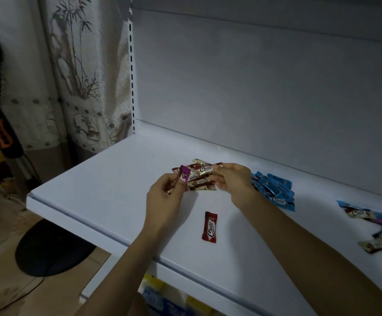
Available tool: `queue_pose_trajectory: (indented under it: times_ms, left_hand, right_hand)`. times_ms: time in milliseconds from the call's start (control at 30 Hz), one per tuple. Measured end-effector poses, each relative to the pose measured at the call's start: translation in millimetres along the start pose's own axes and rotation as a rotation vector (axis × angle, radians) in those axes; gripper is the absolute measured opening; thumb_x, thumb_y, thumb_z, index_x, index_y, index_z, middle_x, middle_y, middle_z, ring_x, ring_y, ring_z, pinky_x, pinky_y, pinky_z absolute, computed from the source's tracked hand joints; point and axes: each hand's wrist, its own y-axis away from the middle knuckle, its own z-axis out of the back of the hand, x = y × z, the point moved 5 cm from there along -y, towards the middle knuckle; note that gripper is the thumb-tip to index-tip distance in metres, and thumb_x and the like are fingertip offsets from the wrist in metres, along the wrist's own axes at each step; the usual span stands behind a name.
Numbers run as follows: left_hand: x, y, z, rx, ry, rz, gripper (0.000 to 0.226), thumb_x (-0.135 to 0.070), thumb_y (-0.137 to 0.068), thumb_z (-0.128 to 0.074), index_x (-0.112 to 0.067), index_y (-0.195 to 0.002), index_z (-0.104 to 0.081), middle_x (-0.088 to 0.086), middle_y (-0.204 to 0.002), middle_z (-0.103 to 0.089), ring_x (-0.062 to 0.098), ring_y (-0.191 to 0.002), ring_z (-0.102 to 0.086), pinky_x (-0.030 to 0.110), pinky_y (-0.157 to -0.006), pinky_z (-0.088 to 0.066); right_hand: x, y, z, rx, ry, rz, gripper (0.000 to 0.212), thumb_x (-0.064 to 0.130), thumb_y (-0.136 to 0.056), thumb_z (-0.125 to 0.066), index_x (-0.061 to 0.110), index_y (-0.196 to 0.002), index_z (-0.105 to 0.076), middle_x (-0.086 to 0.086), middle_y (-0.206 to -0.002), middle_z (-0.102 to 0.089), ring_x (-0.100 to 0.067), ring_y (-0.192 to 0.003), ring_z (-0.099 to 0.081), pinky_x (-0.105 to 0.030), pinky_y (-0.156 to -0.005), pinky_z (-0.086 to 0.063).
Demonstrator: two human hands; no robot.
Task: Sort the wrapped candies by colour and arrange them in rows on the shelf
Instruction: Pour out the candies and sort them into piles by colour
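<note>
My left hand (165,197) pinches a purple candy (184,174), my right hand (231,179) a cream candy (205,169); light, slippery wrappers, I judge, best held by their crimped ends.

I am looking at a dim room: a bamboo-print curtain (78,71) is hanging at the left, and a dark round base (53,249) is sitting on the tan floor (7,290) below.

Purple candy (184,173): pinched in my left hand (165,197), tilted, at the pile's 9 o'clock.
Cream candy (206,169): gripped by my right hand (233,179), atop the pile.
Cream-brown pile (199,185): heaped on the white shelf (117,179).
Red candy (210,227): flat, alone, at 6 o'clock.
Blue pile (276,192): at 3 o'clock.
Mixed heap (377,231): at 4 o'clock, well apart.
</note>
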Motion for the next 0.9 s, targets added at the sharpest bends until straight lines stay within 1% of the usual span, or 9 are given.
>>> queue_pose_trajectory:
  times_ms: [67, 133, 267, 367, 433, 567, 733, 833, 900]
  left_hand:
    - [-2, -1, -1, 0.047, 0.027, -0.029, 0.016, -0.015, -0.096, -0.054, -0.018, -0.099, -0.070, -0.006, -0.088, -0.071, 0.001, -0.081, -0.064, 0.008, -0.066, -0.044]
    - [-3, -1, -2, 0.082, 0.038, -0.030, 0.019, -0.019, -0.097, -0.053, -0.020, -0.107, -0.069, -0.004, -0.091, -0.071, 0.002, -0.081, -0.064, 0.009, -0.065, -0.045]
    - [-3, -2, -5, 0.112, 0.011, -0.039, 0.018, -0.021, -0.096, -0.054, -0.027, -0.108, -0.067, -0.013, -0.094, -0.070, 0.003, -0.076, -0.065, 0.010, -0.065, -0.048]
    - [2, -4, -5, 0.072, 0.010, 0.007, 0.011, -0.024, -0.093, -0.058, -0.024, -0.102, -0.065, -0.010, -0.093, -0.070, -0.001, -0.080, -0.066, 0.008, -0.063, -0.047]
    - [5, -6, -4, 0.050, 0.010, 0.013, 0.014, -0.028, -0.092, -0.059, -0.019, -0.101, -0.065, -0.007, -0.092, -0.071, -0.002, -0.083, -0.066, 0.008, -0.065, -0.047]
    - [1, -6, -4, 0.054, -0.058, -0.040, 0.020, -0.030, -0.094, -0.056, -0.016, -0.091, -0.069, -0.012, -0.073, -0.068, 0.001, -0.069, -0.064, 0.007, -0.062, -0.044]
    - [1, 0, -6, 0.062, -0.068, 0.027, 0.032, -0.036, -0.099, -0.045, -0.015, -0.092, -0.069, -0.011, -0.080, -0.068, -0.007, -0.065, -0.058, 0.004, -0.053, -0.037]
    - [-10, 7, -12, 0.112, -0.151, -0.047, 0.035, -0.044, -0.097, -0.046, -0.018, -0.087, -0.068, -0.012, -0.083, -0.067, -0.003, -0.072, -0.057, 0.007, -0.058, -0.039]
    - [-17, 16, -25, 0.149, -0.096, 0.013, 0.028, -0.040, -0.094, -0.043, -0.024, -0.081, -0.062, -0.013, -0.071, -0.057, 0.004, -0.062, -0.052, 0.009, -0.052, -0.038]
  right_hand:
    - [-2, -14, -6, -0.055, 0.115, 0.049, 0.015, 0.008, -0.081, -0.073, 0.007, -0.091, -0.061, -0.010, -0.078, -0.068, -0.011, -0.049, -0.064, -0.022, -0.046, -0.052]
    - [-3, -27, -9, -0.133, 0.452, 0.163, 0.018, 0.022, -0.078, -0.076, 0.016, -0.082, -0.059, -0.004, -0.086, -0.068, -0.015, -0.065, -0.065, -0.027, -0.055, -0.053]
    - [-9, -26, -15, -0.197, 0.776, 0.303, 0.031, 0.036, -0.076, -0.075, 0.021, -0.089, -0.052, 0.005, -0.086, -0.058, -0.017, -0.079, -0.060, -0.032, -0.066, -0.051]
    - [1, -5, -21, -0.157, 0.565, 0.396, 0.023, 0.038, -0.085, -0.066, 0.018, -0.090, -0.056, 0.010, -0.076, -0.056, -0.011, -0.075, -0.061, -0.023, -0.058, -0.048]
    - [6, 14, -29, 0.055, 0.305, 0.301, 0.030, 0.044, -0.090, -0.058, 0.015, -0.084, -0.062, 0.007, -0.065, -0.058, -0.006, -0.056, -0.056, -0.018, -0.047, -0.042]
    - [0, 47, -30, 0.388, 0.348, 0.214, 0.018, 0.026, -0.092, -0.059, 0.011, -0.083, -0.065, 0.000, -0.056, -0.057, -0.008, -0.038, -0.038, -0.017, -0.036, -0.028]
    - [4, 66, 19, 0.355, 0.434, 0.154, 0.014, 0.015, -0.094, -0.055, 0.005, -0.093, -0.064, 0.007, -0.056, -0.065, -0.003, -0.043, -0.050, -0.017, -0.040, -0.037]
    - [6, 76, 54, 0.293, 0.444, 0.139, 0.012, 0.014, -0.094, -0.056, 0.007, -0.095, -0.066, -0.003, -0.079, -0.072, -0.004, -0.047, -0.053, -0.017, -0.041, -0.039]
    - [5, 87, 76, 0.259, 0.455, 0.128, 0.011, 0.014, -0.093, -0.057, 0.010, -0.095, -0.066, -0.005, -0.085, -0.073, -0.004, -0.047, -0.053, -0.017, -0.040, -0.038]
